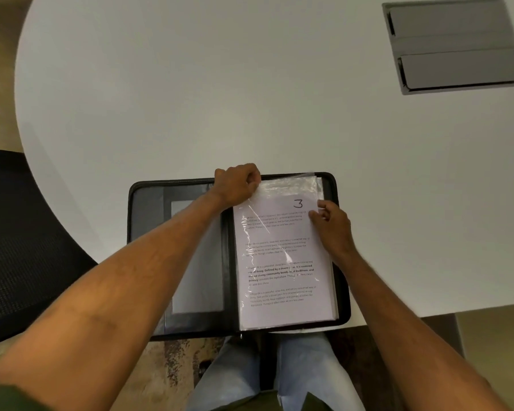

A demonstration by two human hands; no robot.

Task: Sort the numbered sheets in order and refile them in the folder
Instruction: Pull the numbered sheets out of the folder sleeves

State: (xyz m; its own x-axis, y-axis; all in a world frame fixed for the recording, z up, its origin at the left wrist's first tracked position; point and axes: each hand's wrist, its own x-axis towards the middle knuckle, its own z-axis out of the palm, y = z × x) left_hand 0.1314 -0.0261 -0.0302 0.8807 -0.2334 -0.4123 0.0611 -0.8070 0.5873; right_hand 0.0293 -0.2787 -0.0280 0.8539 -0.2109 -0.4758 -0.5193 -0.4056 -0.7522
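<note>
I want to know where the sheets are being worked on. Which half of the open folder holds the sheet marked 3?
The right half of the folder: the sheet marked 3 lies there in plastic sleeves, both hands at its top. The left half shows only a dark inner pocket.

The scene is lit softly and rather dimly from above, with a warm cast. Glare is caught on the plastic sleeve (282,232), where the print is washed out. Straight edges are bowed by the wide lens, and fine text is blurred.

black folder (337,221), white sheet (282,262), perhaps pale-grey table (190,84)
</note>
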